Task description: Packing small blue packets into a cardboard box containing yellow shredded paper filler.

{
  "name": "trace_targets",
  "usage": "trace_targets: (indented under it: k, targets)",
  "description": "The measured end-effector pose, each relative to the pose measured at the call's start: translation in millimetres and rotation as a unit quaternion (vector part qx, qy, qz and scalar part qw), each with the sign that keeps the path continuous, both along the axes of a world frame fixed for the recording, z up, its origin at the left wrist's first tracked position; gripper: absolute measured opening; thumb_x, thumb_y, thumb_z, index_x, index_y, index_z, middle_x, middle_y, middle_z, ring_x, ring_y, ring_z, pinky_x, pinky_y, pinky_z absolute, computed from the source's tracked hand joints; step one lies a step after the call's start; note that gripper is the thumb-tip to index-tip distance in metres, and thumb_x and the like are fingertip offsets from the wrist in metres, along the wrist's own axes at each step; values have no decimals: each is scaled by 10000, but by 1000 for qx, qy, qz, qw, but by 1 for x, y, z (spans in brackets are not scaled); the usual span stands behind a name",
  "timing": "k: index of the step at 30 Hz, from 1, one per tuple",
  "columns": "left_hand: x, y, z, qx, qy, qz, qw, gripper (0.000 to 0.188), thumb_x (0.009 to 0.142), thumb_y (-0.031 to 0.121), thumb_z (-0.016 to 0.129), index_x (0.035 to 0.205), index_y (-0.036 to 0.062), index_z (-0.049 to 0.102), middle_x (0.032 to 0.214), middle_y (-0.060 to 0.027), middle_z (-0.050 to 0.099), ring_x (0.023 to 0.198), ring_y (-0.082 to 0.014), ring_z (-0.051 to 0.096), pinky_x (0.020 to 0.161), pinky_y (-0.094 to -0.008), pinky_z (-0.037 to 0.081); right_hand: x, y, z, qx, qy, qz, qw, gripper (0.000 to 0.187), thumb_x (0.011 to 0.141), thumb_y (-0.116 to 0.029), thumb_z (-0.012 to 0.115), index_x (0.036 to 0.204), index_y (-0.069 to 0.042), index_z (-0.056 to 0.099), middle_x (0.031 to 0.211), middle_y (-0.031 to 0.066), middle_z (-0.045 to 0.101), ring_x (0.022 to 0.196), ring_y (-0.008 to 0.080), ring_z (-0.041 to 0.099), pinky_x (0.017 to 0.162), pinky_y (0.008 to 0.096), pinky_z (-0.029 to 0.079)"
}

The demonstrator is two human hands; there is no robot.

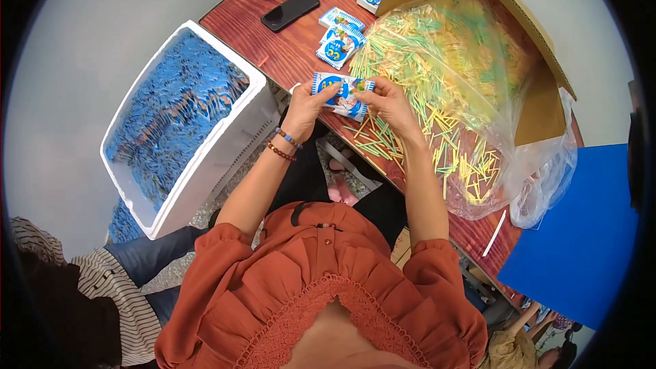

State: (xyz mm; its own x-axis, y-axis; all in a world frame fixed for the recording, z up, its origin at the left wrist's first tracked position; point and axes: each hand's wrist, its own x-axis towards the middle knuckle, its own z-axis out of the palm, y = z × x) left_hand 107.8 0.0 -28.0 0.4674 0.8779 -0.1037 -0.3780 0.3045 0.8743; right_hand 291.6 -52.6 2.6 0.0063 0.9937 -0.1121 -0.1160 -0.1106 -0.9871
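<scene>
Pinches one small flat packet [346, 104] between left hand [304, 106] and right hand [392, 109], clamped at its left and right ends, pressing from above with both thumbs. Holds it over the near edge of the red wood-grain table [232, 17], gripped at both ends probably to lie level and face upward. Cannot tell how hard it is squeezed.

Has yellow and green sticks [447, 119] to the right, spilling from a clear plastic bag [488, 92], likely for easy reach by the right hand. Has a white foam box [222, 147] of blue packets [195, 72] on the left beside the table, perhaps to suit the left hand. Has a black phone [290, 11] farther off, probably to avoid the elbows.

Looks glossy and pliable: blue and white, striped along the ends, printed with a cartoon-like figure and a small green patch. Resembles the loose packets [338, 44] just beyond, on the far side.
</scene>
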Motion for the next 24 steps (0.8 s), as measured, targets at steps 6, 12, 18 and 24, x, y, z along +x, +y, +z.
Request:
trace_targets:
  k: [6, 12, 18, 24]
  targets:
    - [-16, -10, -7, -1, 25, 48, 999, 153, 895, 121, 634, 1018, 31, 649, 930, -33, 685, 796, -93, 653, 709, -246, 537, -27, -6, -15, -32, 51, -58, 997, 172, 831, -139, 704, 972, -43, 683, 743, -37, 651, 531, 4, 466, 467, 158, 329]
    - [-22, -24, -16, -36, 10, 97, 995, 158, 877, 102, 656, 983, -15, 656, 896, -47, 688, 760, -87, 646, 687, -234, 535, -40, -16, -27, -26, 76, -61, 995, 129, 841, -88, 678, 916, 16, 668, 838, 42, 677, 692, 72, 620, 599, 210, 498]
    - [-28, -36, -23, -112, -10, 82, 990, 152, 875, 84, 653, 985, -21, 653, 904, -62, 689, 768, -109, 656, 700, -267, 553, -45, -26, -43, -18, 44, -81, 996, 110, 829, -119, 703, 826, -13, 674, 652, -32, 596, 504, 14, 451, 446, 188, 322]
    - [-40, -36, -36, -70, 0, 98, 993, 150, 870, 82, 658, 981, -20, 658, 894, -61, 692, 760, -111, 655, 688, -272, 549, -51, -20, -60, -36, 61, -60, 996, 157, 834, -162, 703, 751, -39, 650, 650, -44, 587, 513, 3, 450, 442, 178, 310]
